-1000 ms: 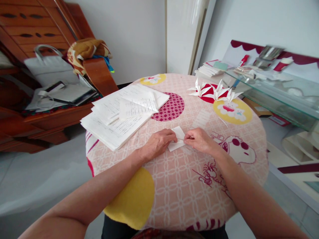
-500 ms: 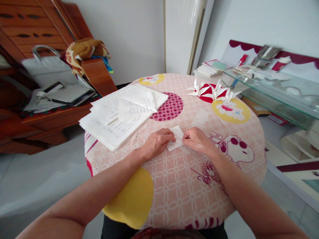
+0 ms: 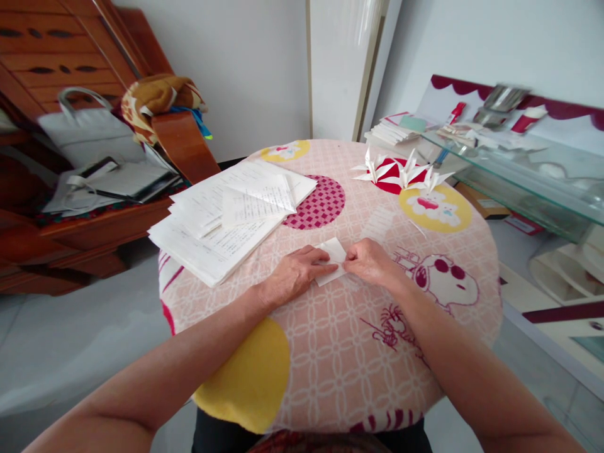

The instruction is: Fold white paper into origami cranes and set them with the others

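Note:
A small white sheet of folded paper (image 3: 334, 248) lies flat on the round cloth-covered table, between my two hands. My left hand (image 3: 298, 269) holds the paper down from its left side, the fingers bent over it and one digit stretched across its lower middle. At the right corner my right hand (image 3: 370, 261) is closed, thumb and fingertips pinching the edge. Fingers cover both side parts of the paper. Further back on the table stand several white folded paper cranes (image 3: 406, 171), wings spread.
Left of my hands lies a stack of printed sheets (image 3: 226, 245), with a folded translucent sheet (image 3: 259, 200) on top. A glass shelf (image 3: 519, 182) with cups and papers borders the table's right side. At the left, a wooden bench (image 3: 108, 223) carries a grey bag (image 3: 89, 135).
A digit of my left hand has stretched right across the paper, closer to my right hand. My right hand still pinches the right corner. The view has shifted slightly.

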A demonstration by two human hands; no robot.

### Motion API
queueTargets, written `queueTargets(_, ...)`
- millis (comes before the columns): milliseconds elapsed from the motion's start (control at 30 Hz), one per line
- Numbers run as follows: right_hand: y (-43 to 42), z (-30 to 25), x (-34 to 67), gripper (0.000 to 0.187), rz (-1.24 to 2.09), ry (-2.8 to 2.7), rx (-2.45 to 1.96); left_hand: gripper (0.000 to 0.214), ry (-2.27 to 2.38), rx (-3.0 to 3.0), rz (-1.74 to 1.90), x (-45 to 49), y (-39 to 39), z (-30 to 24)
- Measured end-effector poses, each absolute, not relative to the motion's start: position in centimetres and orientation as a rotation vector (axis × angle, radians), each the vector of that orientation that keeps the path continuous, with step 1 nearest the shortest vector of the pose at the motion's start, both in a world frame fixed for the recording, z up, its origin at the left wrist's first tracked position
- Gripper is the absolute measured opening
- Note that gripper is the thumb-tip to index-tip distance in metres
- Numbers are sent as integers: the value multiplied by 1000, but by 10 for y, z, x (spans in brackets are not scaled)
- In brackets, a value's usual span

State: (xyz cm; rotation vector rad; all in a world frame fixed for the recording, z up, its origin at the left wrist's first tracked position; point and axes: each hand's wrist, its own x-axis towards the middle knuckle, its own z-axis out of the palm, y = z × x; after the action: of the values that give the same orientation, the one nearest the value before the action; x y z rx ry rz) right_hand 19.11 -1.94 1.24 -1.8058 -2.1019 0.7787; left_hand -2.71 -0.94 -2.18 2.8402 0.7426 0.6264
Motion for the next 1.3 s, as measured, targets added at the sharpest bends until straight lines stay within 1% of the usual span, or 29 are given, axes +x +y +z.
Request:
queueTargets(67,-20,13,195,15,866,-2058,-1800,38,747,2847,611,-27,-9,-23)
queueTargets(233,-21,12,211,18,1245,-1769,-1755,38,746,2877,597,-28,-8,-25)
queueTargets(333,-22,12,215,20,1303,-1665,-1732,38,733,2887,597,-28,-8,-24)
queueTargets(767,-25,12,206,16,1057,-1942,-1785,38,737,2862,611,-27,-9,-23)
queueTargets(867,-25,12,203,19,921,-2016,-1807,38,739,2890,594,-27,-9,-23)
queueTargets(1033,-27,13,191,21,567,-2115,-1870,39,714,2897,596,-27,-8,-22)
queueTargets(1133,-26,13,189,15,576,-2109,-1906,39,693,2902,588,-27,-8,-21)
queueTargets(1300,-24,12,196,10,720,-2042,-1894,38,697,2895,582,-28,-8,-20)
